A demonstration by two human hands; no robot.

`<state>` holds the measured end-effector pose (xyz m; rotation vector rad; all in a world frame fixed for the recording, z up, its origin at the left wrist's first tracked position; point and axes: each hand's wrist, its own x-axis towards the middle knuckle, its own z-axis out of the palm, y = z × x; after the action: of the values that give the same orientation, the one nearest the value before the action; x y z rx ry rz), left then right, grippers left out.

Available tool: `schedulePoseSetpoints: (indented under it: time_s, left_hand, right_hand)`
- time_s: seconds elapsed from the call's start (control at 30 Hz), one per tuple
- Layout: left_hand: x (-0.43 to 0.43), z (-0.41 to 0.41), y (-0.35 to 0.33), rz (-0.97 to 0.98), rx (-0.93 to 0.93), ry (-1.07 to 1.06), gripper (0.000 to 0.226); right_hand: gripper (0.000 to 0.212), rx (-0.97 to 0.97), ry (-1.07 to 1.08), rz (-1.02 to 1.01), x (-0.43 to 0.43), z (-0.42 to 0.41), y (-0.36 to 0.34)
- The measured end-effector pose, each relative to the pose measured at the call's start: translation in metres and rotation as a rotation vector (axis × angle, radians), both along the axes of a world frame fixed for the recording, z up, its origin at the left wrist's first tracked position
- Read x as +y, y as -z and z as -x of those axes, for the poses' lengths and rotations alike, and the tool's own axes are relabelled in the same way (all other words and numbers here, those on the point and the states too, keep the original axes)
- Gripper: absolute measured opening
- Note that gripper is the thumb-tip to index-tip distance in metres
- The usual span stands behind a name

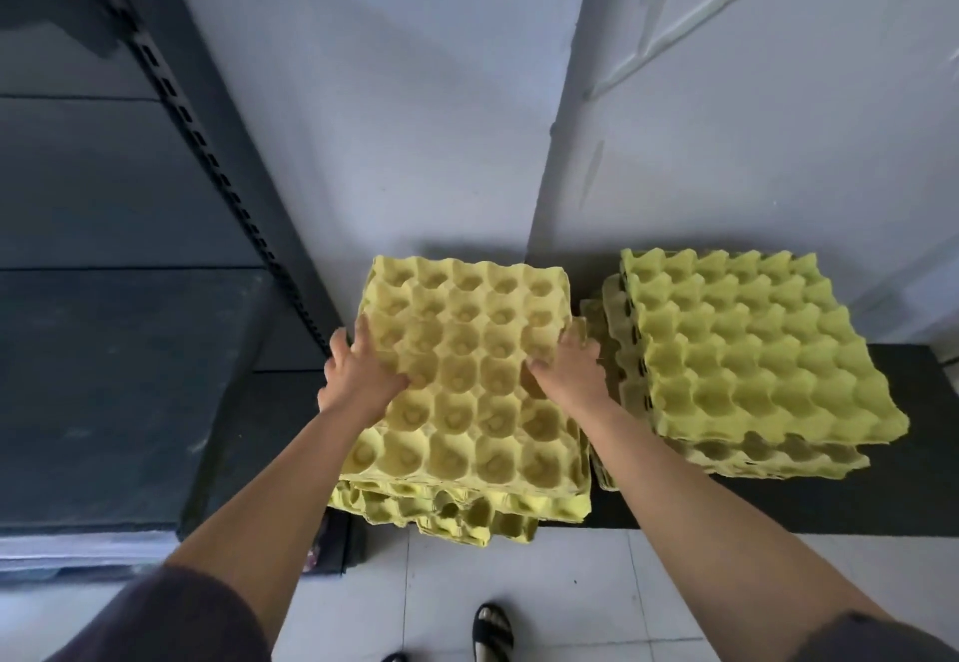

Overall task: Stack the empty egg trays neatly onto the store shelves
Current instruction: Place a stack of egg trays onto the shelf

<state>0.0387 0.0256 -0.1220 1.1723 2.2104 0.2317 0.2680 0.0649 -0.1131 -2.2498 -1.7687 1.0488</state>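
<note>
A stack of yellow empty egg trays (467, 500) stands on a low black platform (778, 511) against the wall. Its top egg tray (467, 376) lies slightly askew over the ones below. My left hand (358, 373) grips the tray's left edge, thumb on top in a cup and fingers along the side. My right hand (568, 368) grips the right edge the same way, with its fingers curled over the rim. A second, taller stack of egg trays (747, 350) stands to the right, its upper trays turned askew.
Dark metal shelves (114, 350) with a slotted upright (218, 168) fill the left side. A pale wall with a corner rises behind the stacks. White floor tiles (571, 594) lie below, with my foot in a black sandal (493, 635) on them.
</note>
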Motion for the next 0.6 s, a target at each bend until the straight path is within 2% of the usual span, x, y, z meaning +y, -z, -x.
schedulePoseSetpoints:
  time_s: [0.03, 0.1, 0.17, 0.23, 0.3, 0.37, 0.5, 0.6]
  left_hand:
    - [0.0, 0.003, 0.002, 0.016, -0.081, -0.095, 0.106]
    - [0.002, 0.006, 0.004, 0.054, -0.135, -0.154, 0.111]
    - [0.005, 0.007, 0.004, 0.078, -0.103, -0.144, 0.109]
    - [0.008, 0.008, 0.002, 0.04, -0.134, -0.205, 0.096]
    - [0.009, 0.014, 0.0, -0.043, -0.296, -0.301, 0.068]
    - [0.006, 0.022, -0.003, -0.085, -0.449, -0.339, 0.049]
    - [-0.002, 0.032, -0.011, -0.195, -0.46, -0.334, 0.02]
    - [-0.009, 0.039, -0.018, -0.23, -0.503, -0.344, 0.026]
  right_hand:
    - [0.084, 0.109, 0.098, 0.058, 0.0, -0.001, 0.005]
    - [0.081, 0.248, 0.189, 0.122, -0.002, -0.002, 0.011]
    - [0.062, 0.251, 0.197, 0.105, -0.004, -0.004, 0.014]
    - [0.038, 0.2, 0.174, 0.057, -0.006, -0.007, 0.015]
    - [0.032, 0.167, 0.162, 0.009, -0.009, -0.009, 0.013]
    - [0.031, 0.144, 0.149, -0.05, -0.014, -0.007, 0.009]
    - [0.033, 0.152, 0.164, -0.171, -0.023, 0.003, -0.004]
    - [0.047, 0.144, 0.171, -0.243, -0.03, 0.008, -0.017]
